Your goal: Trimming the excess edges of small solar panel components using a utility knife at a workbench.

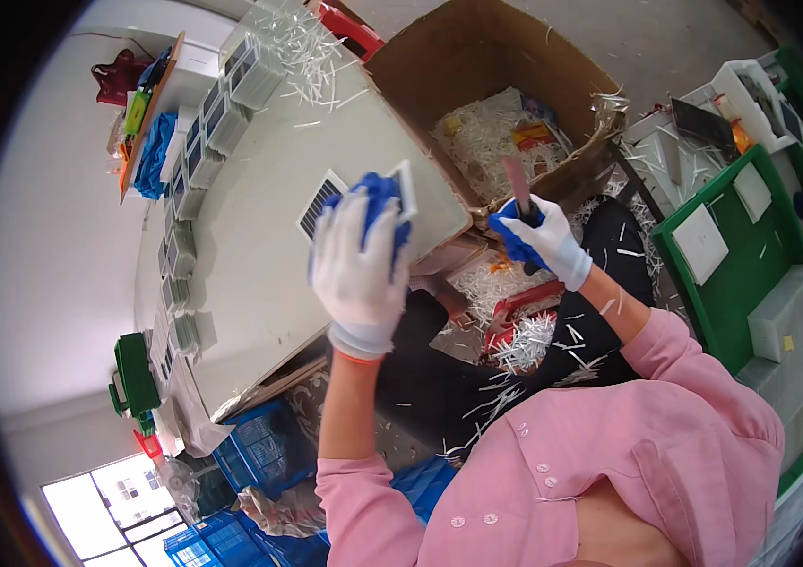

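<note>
— What carries the work here?

— A pale grey-white table [269, 274], seen tilted by the wide lens. Along its far edge runs a row of small white framed parts [195, 161], stood close together, and at one far corner lies a scatter of thin white plastic strips [307, 42]. A green tool [135, 376] sits by the opposite end of that row.

— And the hands?

— The left hand [361, 269], in a white glove with blue fingertips, is closed around a small white slatted panel [326, 200], holding it just above the table near the edge closest to the person. The right hand [538, 238], gloved the same way, is wrapped shut around the dark handle of a knife [518, 189], blade pointing up, off the table edge and over the person's lap.

— What lies beyond that edge?

— An open cardboard box [477, 66], standing against the table's corner, with white shavings and some coloured wrappers in it. More white shavings [524, 340] are strewn over the person's dark trousers and the floor.

— The room around?

— On the right, green trays [751, 274] carry white square plates, with white bins behind. Blue crates [264, 449] sit under the table, and a bright window [118, 501] shows at the lower left. The person wears a pink shirt [628, 444].
</note>
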`<state>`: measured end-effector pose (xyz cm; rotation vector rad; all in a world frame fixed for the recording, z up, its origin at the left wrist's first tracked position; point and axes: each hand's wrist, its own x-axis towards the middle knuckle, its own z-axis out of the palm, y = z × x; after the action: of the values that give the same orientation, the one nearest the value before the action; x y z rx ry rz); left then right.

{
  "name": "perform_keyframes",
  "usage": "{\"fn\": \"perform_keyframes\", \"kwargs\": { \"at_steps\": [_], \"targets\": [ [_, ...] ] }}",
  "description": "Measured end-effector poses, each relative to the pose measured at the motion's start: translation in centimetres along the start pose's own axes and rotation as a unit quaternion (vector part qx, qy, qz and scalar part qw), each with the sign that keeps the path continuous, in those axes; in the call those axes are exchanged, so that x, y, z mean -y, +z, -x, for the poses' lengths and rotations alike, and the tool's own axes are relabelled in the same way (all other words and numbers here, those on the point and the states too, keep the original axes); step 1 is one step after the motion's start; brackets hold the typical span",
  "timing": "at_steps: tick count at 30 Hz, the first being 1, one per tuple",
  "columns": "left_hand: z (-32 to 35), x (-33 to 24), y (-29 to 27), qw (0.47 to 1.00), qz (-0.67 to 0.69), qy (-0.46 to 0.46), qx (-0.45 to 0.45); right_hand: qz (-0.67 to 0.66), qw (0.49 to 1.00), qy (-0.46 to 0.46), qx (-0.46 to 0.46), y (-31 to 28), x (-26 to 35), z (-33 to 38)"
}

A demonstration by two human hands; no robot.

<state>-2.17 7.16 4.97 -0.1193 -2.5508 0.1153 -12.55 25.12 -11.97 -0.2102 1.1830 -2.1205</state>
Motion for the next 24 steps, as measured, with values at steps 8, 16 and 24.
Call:
{"fn": "perform_keyframes", "kwargs": {
  "at_steps": [8, 16, 24],
  "targets": [
    [-1.6, -3.3, 5.3, 0.977, 0.153, -0.149, -0.001, 0.014, 0.998, 0.007, 0.061, 1.0, -0.2, -1.5],
    [-1.7, -3.5, 6.8, 0.981, 0.108, -0.164, -0.011, 0.127, 0.968, 0.028, 0.213, 1.8, 2.5, -2.6],
    [-1.8, -4.2, 7.0, 0.981, 0.088, -0.171, -0.020, 0.215, 0.959, -0.182, -0.040, 2.5, -3.8, 1.1]
  ]
}}
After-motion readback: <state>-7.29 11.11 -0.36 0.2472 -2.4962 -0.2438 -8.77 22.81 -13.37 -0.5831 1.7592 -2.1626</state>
